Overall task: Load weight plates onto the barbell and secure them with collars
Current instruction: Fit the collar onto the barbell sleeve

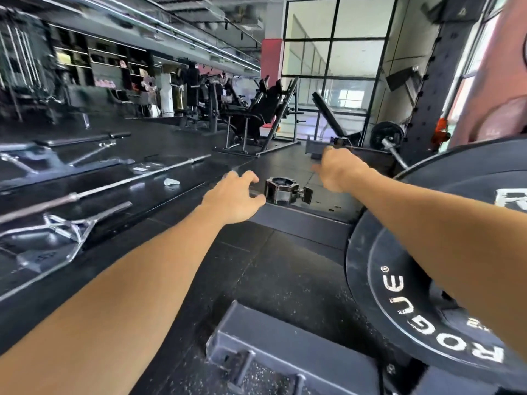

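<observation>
A black clamp collar (282,190) with its lever sticking out to the right lies on the black platform floor. My left hand (233,196) reaches toward it, fingers spread and loosely curved, fingertips just left of the collar and holding nothing. My right hand (340,171) hovers above and to the right of the collar, fingers loosely curled, empty. At the right, large black bumper plates (399,295) with white lettering stand on edge; my right forearm hides their hub and the barbell sleeve.
A grey steel rack foot (273,354) lies on the floor in front of me. Several bare bars (114,186) rest on low racks at the left. A black rack upright (433,89) and another loaded bar (386,135) stand at the right rear, benches behind.
</observation>
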Action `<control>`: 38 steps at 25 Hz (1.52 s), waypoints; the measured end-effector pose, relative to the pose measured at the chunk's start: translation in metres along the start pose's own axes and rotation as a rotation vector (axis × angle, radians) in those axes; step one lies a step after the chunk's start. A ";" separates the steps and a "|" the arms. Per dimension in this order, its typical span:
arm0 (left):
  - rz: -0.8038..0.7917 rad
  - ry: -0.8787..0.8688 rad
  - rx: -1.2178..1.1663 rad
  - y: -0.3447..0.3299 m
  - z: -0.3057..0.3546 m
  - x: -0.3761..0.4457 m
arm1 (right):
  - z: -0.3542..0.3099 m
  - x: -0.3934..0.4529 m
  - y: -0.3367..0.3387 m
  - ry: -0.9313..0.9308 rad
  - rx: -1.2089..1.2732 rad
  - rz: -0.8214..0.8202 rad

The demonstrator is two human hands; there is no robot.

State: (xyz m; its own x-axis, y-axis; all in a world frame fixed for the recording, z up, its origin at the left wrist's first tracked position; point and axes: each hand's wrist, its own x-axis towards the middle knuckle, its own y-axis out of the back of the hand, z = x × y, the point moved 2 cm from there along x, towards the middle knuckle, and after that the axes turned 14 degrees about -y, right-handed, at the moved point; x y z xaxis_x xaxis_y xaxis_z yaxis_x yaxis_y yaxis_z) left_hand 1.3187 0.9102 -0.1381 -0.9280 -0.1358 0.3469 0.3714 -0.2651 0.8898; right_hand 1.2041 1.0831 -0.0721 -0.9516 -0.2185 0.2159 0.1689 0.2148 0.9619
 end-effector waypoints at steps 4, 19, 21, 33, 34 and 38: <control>-0.019 -0.005 -0.063 -0.060 -0.009 0.056 | -0.007 0.051 -0.052 -0.025 -0.054 -0.057; -0.053 -0.135 -0.311 -0.047 -0.023 0.051 | -0.015 0.055 -0.079 0.135 -0.156 -0.260; -0.025 -0.140 -0.325 -0.027 -0.015 0.027 | -0.017 0.028 -0.061 0.158 -0.125 -0.241; -0.032 -0.202 -0.541 0.122 0.124 -0.118 | 0.047 -0.180 0.121 0.049 0.512 -0.201; -0.049 -0.200 -0.596 0.132 0.141 -0.129 | 0.059 -0.200 0.135 0.008 0.639 -0.248; -0.086 -0.186 -0.842 0.163 0.219 -0.177 | 0.104 -0.274 0.186 -0.068 0.895 -0.274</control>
State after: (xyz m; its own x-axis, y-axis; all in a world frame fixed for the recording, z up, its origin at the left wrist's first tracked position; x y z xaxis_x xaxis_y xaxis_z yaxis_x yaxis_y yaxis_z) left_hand 1.5373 1.1004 0.0108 -0.9163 0.0558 0.3966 0.1292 -0.8961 0.4246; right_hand 1.4700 1.2816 0.0304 -0.9467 -0.3199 -0.0370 -0.2968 0.8225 0.4851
